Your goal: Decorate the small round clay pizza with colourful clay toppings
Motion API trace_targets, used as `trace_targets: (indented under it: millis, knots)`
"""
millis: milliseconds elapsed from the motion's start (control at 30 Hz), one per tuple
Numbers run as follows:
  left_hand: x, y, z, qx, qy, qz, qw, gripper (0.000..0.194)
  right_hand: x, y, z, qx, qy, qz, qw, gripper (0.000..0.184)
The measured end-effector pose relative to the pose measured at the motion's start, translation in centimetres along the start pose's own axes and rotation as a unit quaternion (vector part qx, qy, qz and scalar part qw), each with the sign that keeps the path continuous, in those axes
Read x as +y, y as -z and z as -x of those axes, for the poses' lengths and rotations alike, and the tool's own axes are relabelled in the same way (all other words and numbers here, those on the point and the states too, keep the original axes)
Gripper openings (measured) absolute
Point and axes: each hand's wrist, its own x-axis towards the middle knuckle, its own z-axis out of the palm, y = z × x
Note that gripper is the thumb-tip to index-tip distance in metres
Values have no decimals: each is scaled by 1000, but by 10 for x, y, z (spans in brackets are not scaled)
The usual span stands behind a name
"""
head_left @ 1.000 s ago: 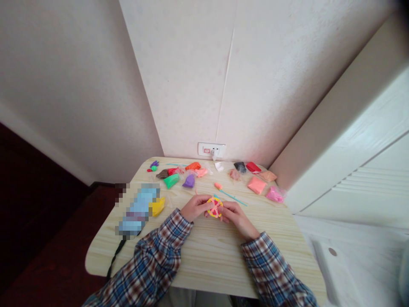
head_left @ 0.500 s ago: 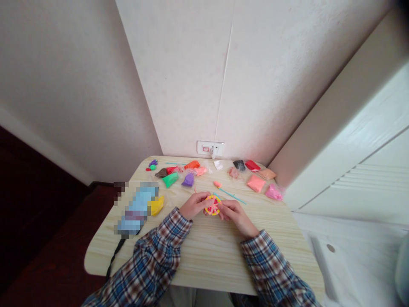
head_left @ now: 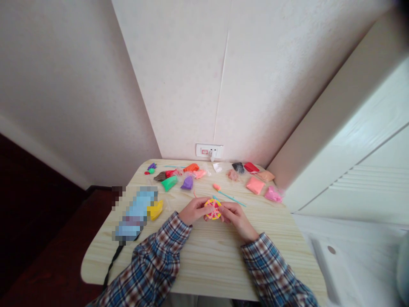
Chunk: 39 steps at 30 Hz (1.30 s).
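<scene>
Between my two hands is a small round clay disc (head_left: 213, 209) with a yellow rim and a pink and red pattern inside. My left hand (head_left: 194, 210) pinches its left side, thumb on the face. On its right edge, the thumb and fingers of my right hand (head_left: 235, 216) are closed; the fingertips behind the disc are partly hidden. Just beyond the hands lies a thin blue stick tool (head_left: 232, 198), and near its upper end is a small orange and yellow clay piece (head_left: 216, 187).
Bags of coloured clay lie around: yellow (head_left: 155, 209), green (head_left: 169, 183), purple (head_left: 187, 183), salmon (head_left: 254, 185) and pink (head_left: 273, 194). A blurred phone-like object (head_left: 136, 213) with a black strap lies left. A wall socket (head_left: 209, 151) sits behind the table (head_left: 211, 260).
The view has tilted slightly, so the table sits a little lower. Both hands still hold the disc, whose face is turned more squarely toward me, with the right thumb further over it.
</scene>
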Motion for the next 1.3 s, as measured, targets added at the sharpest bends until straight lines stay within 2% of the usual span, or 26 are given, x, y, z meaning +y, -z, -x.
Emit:
trace_targets:
  millis: [100, 333, 567, 900, 1033, 1100, 1167, 1233, 1300]
  knots:
    - [-1, 0, 0, -5, 6, -3, 1000, 42, 0, 0, 0, 7, -2, -2, 1000, 49]
    - [0, -1, 0, -26, 17, -8, 999, 43, 1, 0, 0, -22, -2, -8, 1000, 45]
    - [3, -1, -1, 1, -2, -16, 1000, 47, -2, -1, 1, -22, 0, -8, 1000, 44]
    - [-1, -1, -1, -3, -7, -35, 999, 46, -7, -3, 0, -30, 4, -22, 999, 41]
    - [-1, -2, -2, 6, -16, -49, 999, 48, -7, -5, -2, -26, -3, 7, 1000, 42]
    - [-2, -1, -2, 8, -14, -57, 998, 48, -8, -3, -2, -6, -1, 27, 1000, 42]
    - [-4, 1, -2, 16, -7, -81, 997, 46, -7, 3, -3, 43, 4, 59, 997, 38]
    - [-6, 4, 0, 25, 3, -146, 989, 43, -4, 12, -3, 122, 2, 113, 986, 32]
    - [-7, 7, 1, 23, 15, -232, 972, 40, 2, 23, -4, 208, -9, 182, 961, 28]
